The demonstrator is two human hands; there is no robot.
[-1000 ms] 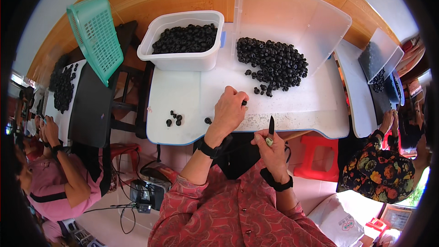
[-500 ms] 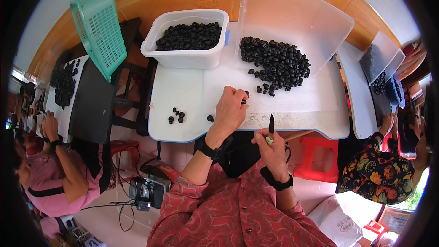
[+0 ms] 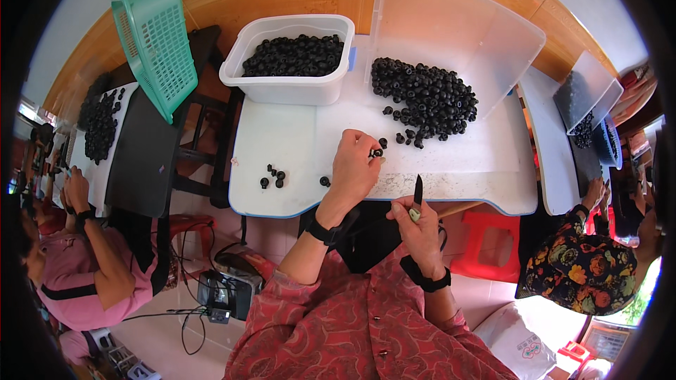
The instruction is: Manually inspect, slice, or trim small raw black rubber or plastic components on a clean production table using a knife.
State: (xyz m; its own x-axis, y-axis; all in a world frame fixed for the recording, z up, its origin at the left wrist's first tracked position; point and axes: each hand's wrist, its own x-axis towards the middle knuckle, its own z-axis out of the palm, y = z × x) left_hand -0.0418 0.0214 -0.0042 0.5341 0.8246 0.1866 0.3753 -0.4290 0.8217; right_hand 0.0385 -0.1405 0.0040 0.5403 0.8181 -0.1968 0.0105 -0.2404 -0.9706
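Pinched between the fingertips of my left hand (image 3: 353, 167) is a small round black part (image 3: 377, 153) with a hole. Another loose black part (image 3: 383, 143) lies just beyond those fingers. My right hand (image 3: 421, 236) is closed round the light green handle of a small knife (image 3: 418, 191), its dark blade pointing up and away, apart from the black part. A heap of black parts (image 3: 426, 102) spreads over the table at the mouth of a clear plastic bin (image 3: 458, 21) lying on its side. One single part (image 3: 324, 181) sits left of my left wrist.
A white tub (image 3: 289, 89) of black parts stands at the back left of the white table (image 3: 451, 162). Several loose parts (image 3: 279, 179) lie near its left front. A green basket (image 3: 162, 53) leans at left. Co-workers sit either side; a red stool (image 3: 486, 246) stands below.
My left fingers have shifted slightly, and more of the black part between them shows. The right hand and knife stay in place.
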